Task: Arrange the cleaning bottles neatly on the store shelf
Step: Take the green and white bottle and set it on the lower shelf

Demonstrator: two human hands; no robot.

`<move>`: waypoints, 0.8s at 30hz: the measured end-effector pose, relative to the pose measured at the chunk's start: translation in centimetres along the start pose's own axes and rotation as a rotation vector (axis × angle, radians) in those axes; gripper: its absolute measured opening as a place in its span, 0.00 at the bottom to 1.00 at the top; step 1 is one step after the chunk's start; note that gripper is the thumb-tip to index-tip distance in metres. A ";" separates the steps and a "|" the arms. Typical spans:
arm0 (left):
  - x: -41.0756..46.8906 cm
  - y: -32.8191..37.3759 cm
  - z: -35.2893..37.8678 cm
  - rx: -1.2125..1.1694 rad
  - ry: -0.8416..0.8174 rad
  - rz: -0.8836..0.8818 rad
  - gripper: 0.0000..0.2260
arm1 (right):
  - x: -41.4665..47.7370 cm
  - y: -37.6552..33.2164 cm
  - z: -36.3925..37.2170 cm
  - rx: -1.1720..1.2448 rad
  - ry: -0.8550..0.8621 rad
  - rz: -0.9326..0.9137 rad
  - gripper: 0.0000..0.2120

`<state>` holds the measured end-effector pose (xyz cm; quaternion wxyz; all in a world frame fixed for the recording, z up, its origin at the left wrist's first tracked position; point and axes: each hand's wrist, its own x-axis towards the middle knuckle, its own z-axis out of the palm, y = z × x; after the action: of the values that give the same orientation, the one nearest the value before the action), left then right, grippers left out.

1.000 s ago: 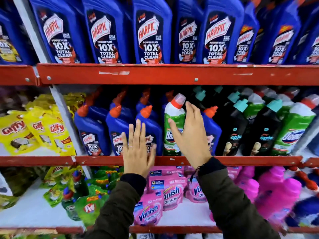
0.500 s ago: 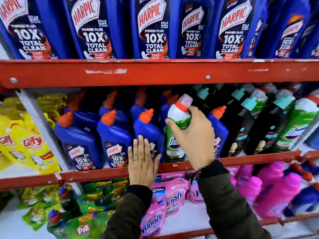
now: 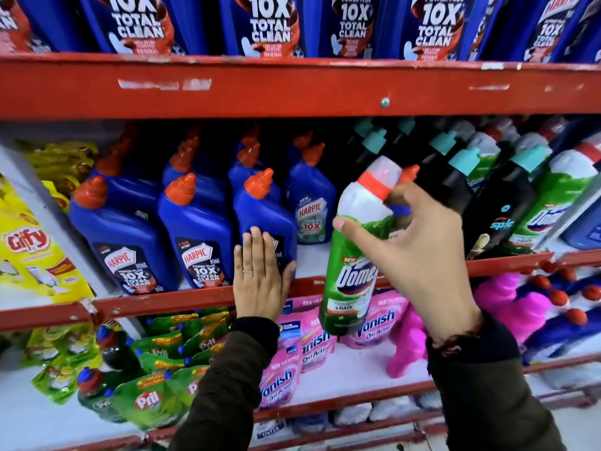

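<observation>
My right hand (image 3: 419, 258) grips a green Domex bottle (image 3: 354, 275) with a white top and red collar, held tilted in the air in front of the middle shelf's red rail (image 3: 507, 262). A bare white gap (image 3: 312, 258) shows on the shelf behind it. My left hand (image 3: 258, 275) lies flat, fingers together, against the front of a blue Harpic bottle (image 3: 263, 216) with an orange cap. More blue Harpic bottles (image 3: 195, 229) stand to its left. Black Spic bottles (image 3: 497, 206) and green Domex bottles (image 3: 559, 196) stand to the right.
Big blue Harpic bottles (image 3: 270, 24) fill the top shelf above a red rail (image 3: 292, 89). Yellow Gifry pouches (image 3: 29, 249) sit at the left. Below lie pink Vanish pouches (image 3: 312, 343), green Pril pouches (image 3: 146, 395) and pink bottles (image 3: 507, 304).
My right hand has lifted the green Domex bottle out of its row and pulled it forward over the rail, leaving a gap. My left hand moved up onto the blue Harpic bottle.
</observation>
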<state>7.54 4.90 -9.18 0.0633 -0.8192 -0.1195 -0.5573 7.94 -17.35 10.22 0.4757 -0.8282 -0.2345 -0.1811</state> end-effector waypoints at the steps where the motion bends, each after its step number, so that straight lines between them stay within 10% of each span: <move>1: 0.0 -0.1 0.0 0.002 -0.003 0.006 0.33 | -0.7 1.1 0.3 -0.024 -0.060 0.028 0.22; 12: -0.5 -0.4 0.0 0.018 -0.027 0.018 0.35 | -11.0 16.5 10.4 -0.092 -0.410 0.278 0.26; 24: -0.5 -0.4 -0.3 0.008 -0.046 0.029 0.37 | -12.2 17.6 11.5 -0.210 -0.531 0.277 0.32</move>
<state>6.96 5.13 -9.54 0.0719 -0.8333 -0.1115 -0.5367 8.62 -17.71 -14.10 0.3297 -0.9153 -0.2154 0.0847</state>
